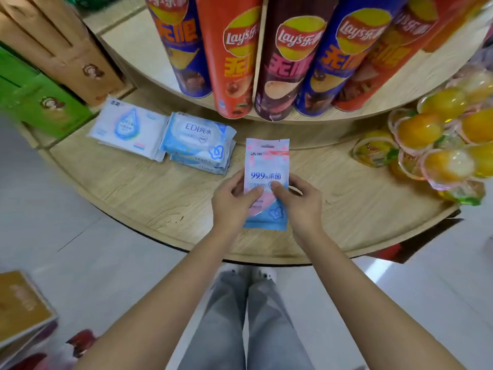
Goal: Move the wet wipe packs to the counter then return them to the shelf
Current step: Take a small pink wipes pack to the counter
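Head view: left hand (231, 202), right hand (302, 205) pinch-tight on wipe pack (266, 162)

Left forearm (165, 303) and right forearm (373, 295) enter from the bottom edge and converge toward frame centre. Both are bare, with straight wrists. Left hand (230, 202) and right hand (302, 205) are level, backs facing the camera. Each hand pinches the pack (266, 166), with the thumb on the front face and the fingers curled behind the near edge. The thumb tips almost meet.
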Available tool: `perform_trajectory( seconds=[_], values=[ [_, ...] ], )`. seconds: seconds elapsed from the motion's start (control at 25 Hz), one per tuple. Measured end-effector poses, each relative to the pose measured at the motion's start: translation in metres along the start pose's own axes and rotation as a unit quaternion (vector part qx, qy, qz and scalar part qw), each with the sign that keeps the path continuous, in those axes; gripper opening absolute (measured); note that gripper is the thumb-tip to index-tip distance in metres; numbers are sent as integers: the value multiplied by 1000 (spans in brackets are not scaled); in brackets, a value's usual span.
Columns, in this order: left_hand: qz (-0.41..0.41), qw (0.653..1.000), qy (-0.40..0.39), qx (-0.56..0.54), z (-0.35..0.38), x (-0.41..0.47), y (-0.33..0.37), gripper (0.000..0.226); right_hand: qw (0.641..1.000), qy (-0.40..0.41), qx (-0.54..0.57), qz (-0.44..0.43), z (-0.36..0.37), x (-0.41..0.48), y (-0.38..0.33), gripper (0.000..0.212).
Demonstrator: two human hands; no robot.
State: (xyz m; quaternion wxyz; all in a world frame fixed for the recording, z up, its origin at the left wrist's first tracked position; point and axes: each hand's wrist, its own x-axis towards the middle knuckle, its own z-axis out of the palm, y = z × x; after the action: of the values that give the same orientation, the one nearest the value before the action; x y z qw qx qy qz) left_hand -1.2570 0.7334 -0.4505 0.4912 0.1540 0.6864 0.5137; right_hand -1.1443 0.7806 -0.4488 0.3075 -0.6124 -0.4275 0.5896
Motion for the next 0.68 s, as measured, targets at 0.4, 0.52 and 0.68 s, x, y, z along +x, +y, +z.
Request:
perform_trajectory(
  seconds=[0.4,0.52,0.68],
  values=[
    [2,997,74,32,-5,59,-32,37,996,-3,-85,2,40,61,43,10],
    [18,992,94,82,-3,65,-35,38,988,33,-148,-2,45,64,46,16],
    [24,981,131,140,3,64,-34,34,985,48,-165,33,48,65,45,25]
  ],
)
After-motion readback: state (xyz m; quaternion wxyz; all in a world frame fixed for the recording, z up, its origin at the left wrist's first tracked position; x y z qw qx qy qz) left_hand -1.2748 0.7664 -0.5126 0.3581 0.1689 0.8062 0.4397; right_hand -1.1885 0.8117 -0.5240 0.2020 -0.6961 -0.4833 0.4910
